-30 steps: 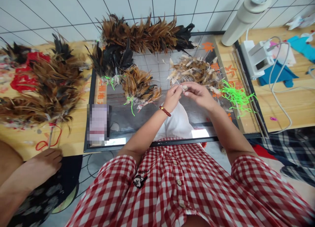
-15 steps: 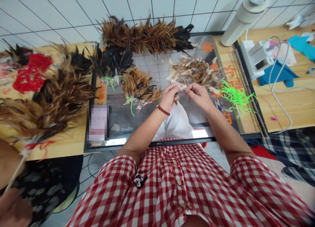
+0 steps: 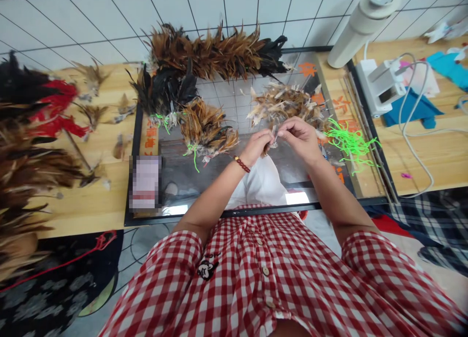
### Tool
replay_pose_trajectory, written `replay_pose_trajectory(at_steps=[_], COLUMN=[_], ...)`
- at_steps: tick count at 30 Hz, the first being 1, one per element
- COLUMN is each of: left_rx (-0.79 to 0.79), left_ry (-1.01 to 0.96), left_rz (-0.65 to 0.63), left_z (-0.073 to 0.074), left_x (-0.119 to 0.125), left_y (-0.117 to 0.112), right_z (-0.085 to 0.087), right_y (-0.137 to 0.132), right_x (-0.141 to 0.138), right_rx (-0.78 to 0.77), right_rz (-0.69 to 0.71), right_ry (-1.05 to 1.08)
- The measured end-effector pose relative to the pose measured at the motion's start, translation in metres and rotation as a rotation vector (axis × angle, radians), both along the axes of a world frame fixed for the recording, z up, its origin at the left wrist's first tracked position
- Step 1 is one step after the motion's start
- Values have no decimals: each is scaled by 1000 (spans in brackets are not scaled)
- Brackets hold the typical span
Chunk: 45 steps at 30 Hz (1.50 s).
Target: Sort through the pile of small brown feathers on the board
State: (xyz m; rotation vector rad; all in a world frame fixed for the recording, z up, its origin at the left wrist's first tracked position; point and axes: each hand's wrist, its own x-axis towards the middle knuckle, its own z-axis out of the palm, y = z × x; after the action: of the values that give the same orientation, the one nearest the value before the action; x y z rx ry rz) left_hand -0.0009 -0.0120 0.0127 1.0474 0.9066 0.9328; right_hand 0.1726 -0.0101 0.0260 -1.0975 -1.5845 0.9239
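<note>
My left hand and my right hand meet over a black-framed glass panel, both pinching a small bunch of brown feathers between the fingertips. Just beyond the hands lies a loose pile of pale brown feathers. To the left of my hands are tied feather bundles with green string, and a dark bundle. A long brown feather duster lies at the far edge. Neon green strings lie to the right of my right hand.
A large feather duster with red binding is lifted at the left, blurred. Loose feathers dot the wooden board. A white bottle, a white power strip with cables and blue cloth sit at the right.
My hands drew closer together on the small feather bunch. At the left, another person's hand lifted the big feather duster off the board and out towards the frame edge, leaving loose feathers behind.
</note>
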Motion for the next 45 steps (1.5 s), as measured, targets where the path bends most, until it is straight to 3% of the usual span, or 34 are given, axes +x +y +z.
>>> replay_pose_trajectory(at_steps=[6,11,21,27,33,36,39,42,45], left_rx=[-49,-17,531,645,639,586,554,566,603], left_ry=[90,182,560,737,599,523,530,610,710], left_rz=[-158,-202,-147,-212,-120,-56,-41,-91,-190], left_z=[-2,-1,-4,-6,-13,-21,-27,-26,-20], left_x=[-1,-4,-1,-4,-2,2,4,5,5], left_y=[-4,-4,-5,-8,-7,-4,-2,-4,-8], right_z=[1,0,5,8,-1,9,36,65,76], right_y=[0,-1,-3,-1,-1,23,75,137,187], right_x=[1,1,-1,-1,2,4,-5,-32,-64], right_rx=[-29,-39,-232,-304,-247,-136,60,146,123], right_rz=[127,88,66,76,28,58,56,28,-34], right_ry=[22,58,123,154,158,-29,-400,-755,-881])
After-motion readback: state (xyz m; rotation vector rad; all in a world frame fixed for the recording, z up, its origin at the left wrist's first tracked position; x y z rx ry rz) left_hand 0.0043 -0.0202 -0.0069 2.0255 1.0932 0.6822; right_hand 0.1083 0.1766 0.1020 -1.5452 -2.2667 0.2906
